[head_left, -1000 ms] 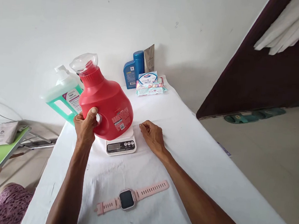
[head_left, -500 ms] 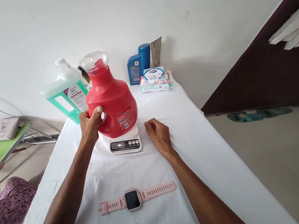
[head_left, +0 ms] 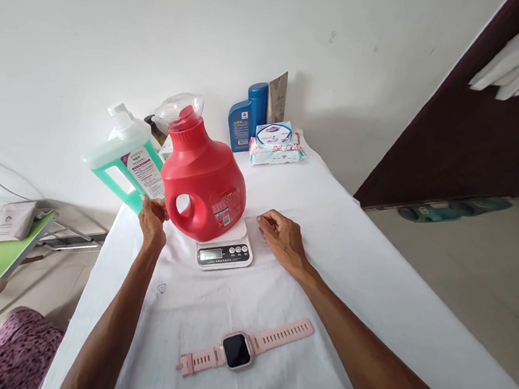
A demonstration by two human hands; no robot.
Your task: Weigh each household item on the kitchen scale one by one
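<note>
A red detergent jug (head_left: 208, 183) with a clear cap stands on a white kitchen scale (head_left: 225, 255), its handle hole free of fingers. Just left of the jug is my left hand (head_left: 153, 221), off the handle and holding nothing, its fingers partly spread. Behind that hand leans a bottle of green liquid (head_left: 140, 168) with a pump top. My right hand (head_left: 282, 239) rests on the cloth right of the scale, fingers curled in with nothing seen in them. A pink-strapped smartwatch (head_left: 237, 350) lies flat in front of the scale.
Blue bottles (head_left: 241, 125), a grey tube (head_left: 276, 98) and stacked wipes packs (head_left: 276, 153) stand by the wall. A white cloth covers the table (head_left: 350, 301). At left are a green table (head_left: 16, 243) and a person's patterned clothing (head_left: 20, 343). Green slippers (head_left: 429, 213) lie on the floor.
My left hand has let go of the jug's handle and moved slightly down and left. The jug now sits more upright on the scale. My right hand stays in place.
</note>
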